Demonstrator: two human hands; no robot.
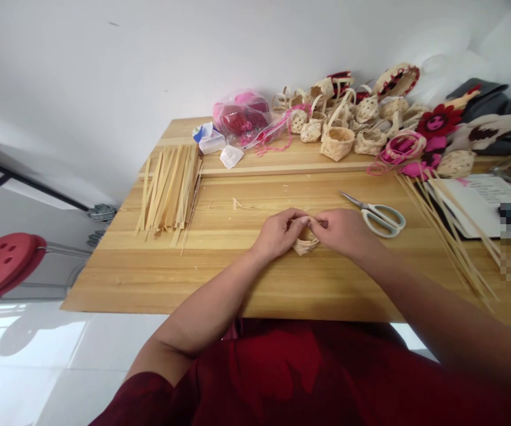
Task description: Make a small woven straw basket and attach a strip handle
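Observation:
A small woven basket [305, 244] of pale strips sits at the middle of the wooden table, its opening turned up toward me. My left hand [279, 232] grips its far left rim, thumb and fingers pinched together. From the other side, my right hand [339, 231] pinches the far right rim, and the two thumbs nearly meet there. Both hands partly cover the basket's upper edge. Scissors [377, 217] with white and grey handles lie beyond my right hand, blades pointing to the upper left.
Flat strips [170, 189] lie bundled at the left; thin strips [453, 236] cross an open notebook [486, 204] at the right. Finished small baskets [337, 142] crowd the back, beside a plastic bag [241, 118] with pink things. Red stools [2, 260] stand left of the table.

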